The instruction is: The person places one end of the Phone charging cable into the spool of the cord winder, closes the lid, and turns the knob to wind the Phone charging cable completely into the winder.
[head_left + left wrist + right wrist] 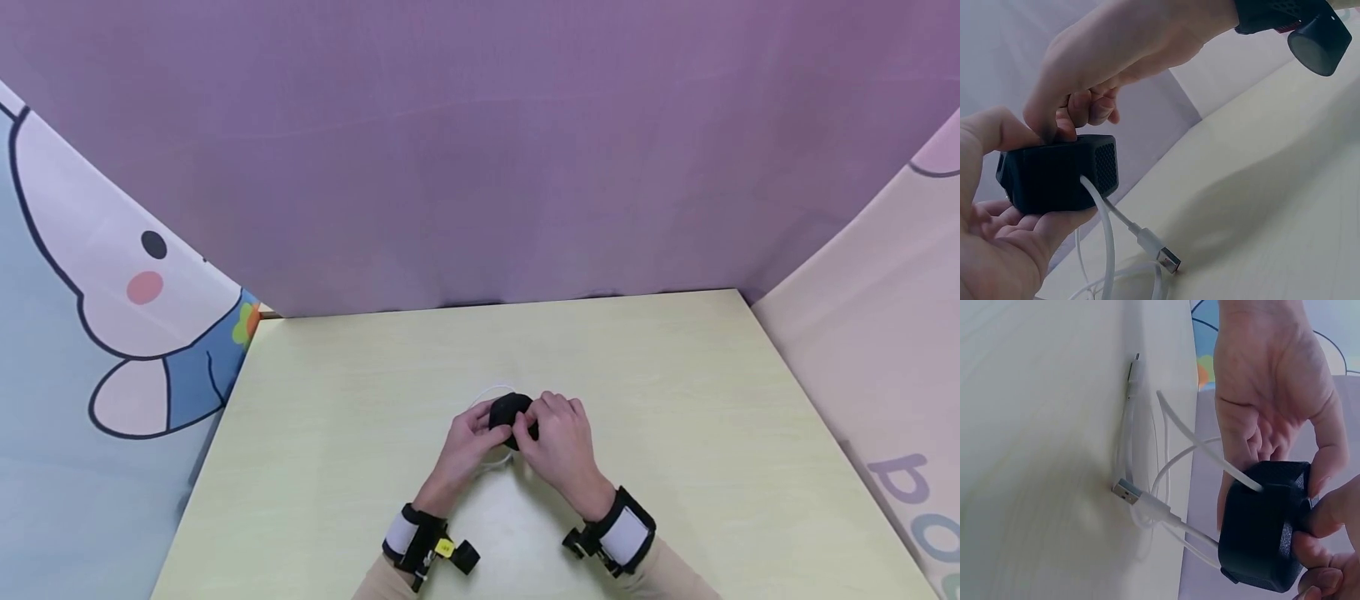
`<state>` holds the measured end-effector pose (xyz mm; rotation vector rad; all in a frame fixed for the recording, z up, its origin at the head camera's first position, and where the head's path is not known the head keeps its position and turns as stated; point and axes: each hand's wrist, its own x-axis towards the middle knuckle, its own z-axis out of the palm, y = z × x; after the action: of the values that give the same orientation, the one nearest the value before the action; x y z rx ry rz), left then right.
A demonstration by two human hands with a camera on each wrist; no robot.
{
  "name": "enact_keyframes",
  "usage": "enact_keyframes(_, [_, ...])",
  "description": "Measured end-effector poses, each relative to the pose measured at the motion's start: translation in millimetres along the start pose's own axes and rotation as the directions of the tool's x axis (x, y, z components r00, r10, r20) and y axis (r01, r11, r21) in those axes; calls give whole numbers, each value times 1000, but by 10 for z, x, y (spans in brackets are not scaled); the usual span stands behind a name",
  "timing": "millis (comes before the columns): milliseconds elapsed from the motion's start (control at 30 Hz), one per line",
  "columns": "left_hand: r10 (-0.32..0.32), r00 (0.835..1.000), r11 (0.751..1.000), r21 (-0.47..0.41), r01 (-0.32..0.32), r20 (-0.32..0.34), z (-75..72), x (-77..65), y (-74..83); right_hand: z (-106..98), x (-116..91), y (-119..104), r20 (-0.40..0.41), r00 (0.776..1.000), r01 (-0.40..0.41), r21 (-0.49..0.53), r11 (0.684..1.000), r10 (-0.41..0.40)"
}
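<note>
Over the middle of the table, my left hand holds a black, box-shaped case, thumb on top and fingers spread underneath. Patterned mesh covers one end of it in the left wrist view. My right hand pinches at the upper face of the case with thumb and forefinger; the pinched part is hidden behind the fingertips. From the case runs a white cable. A USB plug hangs just beside it, and the cable's thinner second plug lies on the tabletop.
The pale wooden table stretches out around both hands. Behind it rises a purple cloth backdrop, with printed cartoon panels at the left and right. Loose loops of the cable hang under the case. Each wrist wears a strapped-on camera.
</note>
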<state>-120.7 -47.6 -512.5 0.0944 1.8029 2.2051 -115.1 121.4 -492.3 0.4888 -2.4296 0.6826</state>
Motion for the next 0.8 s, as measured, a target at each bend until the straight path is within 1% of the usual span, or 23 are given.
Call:
enact_keyframes(300, [14,1000,1000,2,-14,-5,0,-9,-2,-7,16,-63,3,998,-68,34,997,68])
enact_keyframes(533, [17,1000,1000,8,-17,-14,15,-2,-12,-12,23,-90,14,991,-137,51,989,136])
enact_keyframes(800, [31,999,999,21,-30,-13,29,-16,-11,-7,10,-94,6,984,-177,88,980,177])
